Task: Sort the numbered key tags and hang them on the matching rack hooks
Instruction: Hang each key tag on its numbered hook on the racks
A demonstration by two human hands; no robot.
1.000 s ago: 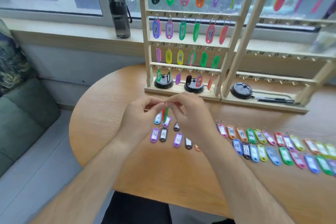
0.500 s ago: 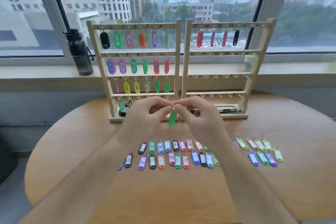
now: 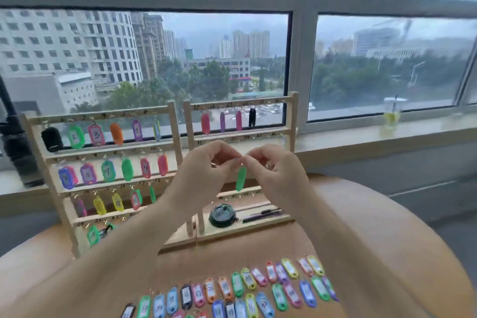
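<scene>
A green key tag [image 3: 241,178] hangs from its ring between my two hands, in front of the racks. My left hand [image 3: 204,170] and my right hand [image 3: 273,170] both pinch the ring at the top, fingertips meeting. The left wooden rack [image 3: 170,131] carries many coloured numbered tags on its hooks. Only a few tags hang on the top row of the right wooden rack [image 3: 293,121]. Several loose key tags [image 3: 258,289] lie in two rows on the round wooden table [image 3: 387,253], near me.
A dark water bottle [image 3: 15,147] stands on the windowsill at far left. A clear cup with a straw [image 3: 391,113] sits on the sill at right. A round black lid [image 3: 222,215] and pens [image 3: 263,214] lie on the right rack's base.
My hands rose with the green tag, from just above the loose tags to the height of the racks. The view tilted upward, so more window shows.
</scene>
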